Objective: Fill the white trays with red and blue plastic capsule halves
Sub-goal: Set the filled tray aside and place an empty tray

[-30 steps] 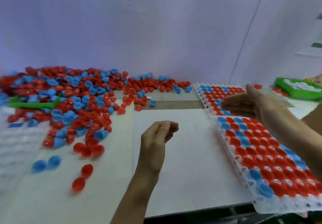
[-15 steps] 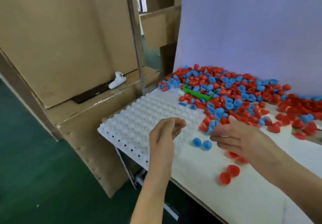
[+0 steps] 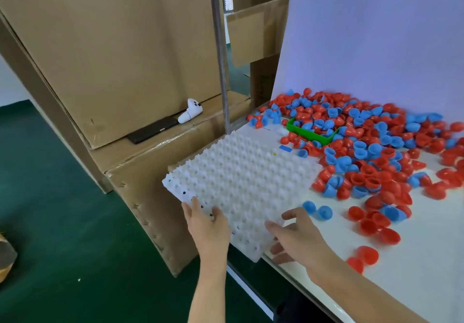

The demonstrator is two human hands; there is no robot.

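Note:
An empty white tray [image 3: 241, 177] with rows of bumps lies at the table's left end, and its near corner overhangs the edge. My left hand [image 3: 208, 224] rests with straight fingers on the tray's near-left edge. At the near-right corner my right hand [image 3: 296, 237] lies spread, thumb and forefinger on the tray, the other fingers beside it. A big heap of red and blue capsule halves [image 3: 376, 146] covers the table to the right of the tray. Two blue halves [image 3: 317, 209] lie just past my right hand.
A small green bin [image 3: 311, 135] sits half buried in the heap. Cardboard boxes [image 3: 113, 46] stand to the left, with a white controller [image 3: 190, 114] and a black phone [image 3: 153, 129] on a ledge. A metal pole [image 3: 221, 59] rises behind the tray. The floor below is green.
My view swung left from the filled tray to the empty one. Both hands came down from mid-air onto the empty tray's near edge.

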